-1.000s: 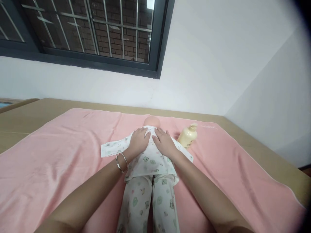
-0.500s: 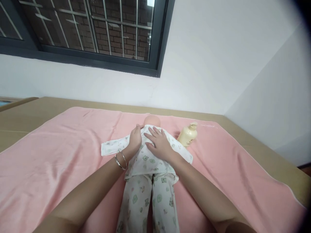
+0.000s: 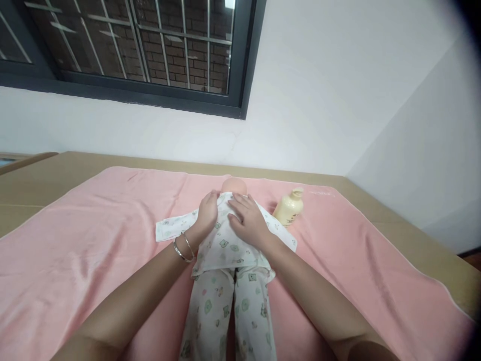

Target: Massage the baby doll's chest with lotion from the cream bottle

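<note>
A baby doll (image 3: 233, 186) with a bare round head lies stretched out, its legs toward me. It wears a white long-sleeved top (image 3: 229, 249) and matching trousers (image 3: 246, 306), both printed with small green figures. Along the left side of the doll's upper body rests my left hand (image 3: 207, 213), fingers extended and held together, a silver bangle (image 3: 183, 248) on the wrist. My right hand (image 3: 248, 219) lies flat on the upper right of the top, fingers stretched out. Neither hand grips anything. Whether the doll faces up or down I cannot tell.
A cream pump bottle (image 3: 290, 206) stands tilted in view to the right of the doll. Underneath is a wrinkled pink cloth (image 3: 124, 240) on a wooden surface (image 3: 90, 158). Behind rise a white wall (image 3: 300, 100) and a dark-framed barred window (image 3: 150, 87).
My right hand has shifted slightly, and its fingers are closer together than before. My left hand stays at the doll's side, and the doll lies as it did.
</note>
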Available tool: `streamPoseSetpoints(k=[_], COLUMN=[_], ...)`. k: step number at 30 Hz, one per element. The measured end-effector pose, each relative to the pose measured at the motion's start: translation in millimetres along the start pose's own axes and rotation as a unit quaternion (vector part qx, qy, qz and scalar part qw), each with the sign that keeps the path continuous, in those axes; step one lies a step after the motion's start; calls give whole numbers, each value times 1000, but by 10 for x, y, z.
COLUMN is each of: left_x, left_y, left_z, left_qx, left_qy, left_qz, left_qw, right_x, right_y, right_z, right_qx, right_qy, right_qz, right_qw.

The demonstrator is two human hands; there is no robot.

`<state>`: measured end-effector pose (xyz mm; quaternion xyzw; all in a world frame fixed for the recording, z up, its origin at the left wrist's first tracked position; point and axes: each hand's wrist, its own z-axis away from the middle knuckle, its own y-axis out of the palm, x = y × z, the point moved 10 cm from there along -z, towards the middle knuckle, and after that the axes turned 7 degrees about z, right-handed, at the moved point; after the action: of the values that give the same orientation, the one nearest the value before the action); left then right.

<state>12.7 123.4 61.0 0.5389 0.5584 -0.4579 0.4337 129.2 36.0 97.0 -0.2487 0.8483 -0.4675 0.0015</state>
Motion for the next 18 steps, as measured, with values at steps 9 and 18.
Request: streamPoseSetpoints(k=[9, 18], left_x=[-1149, -763], left_y=[321, 864], left_z=[782, 1871], left_qx=[120, 403], left_qy=[174, 287], left_qz=[-213, -529], left_qw=[954, 690], right_x=[-94, 217], right_y=[-214, -1572], right_z=[-113, 122], right_qx=[57, -226], right_qy=[27, -52], right_qz=[-21, -24], right_qw=[998, 972])
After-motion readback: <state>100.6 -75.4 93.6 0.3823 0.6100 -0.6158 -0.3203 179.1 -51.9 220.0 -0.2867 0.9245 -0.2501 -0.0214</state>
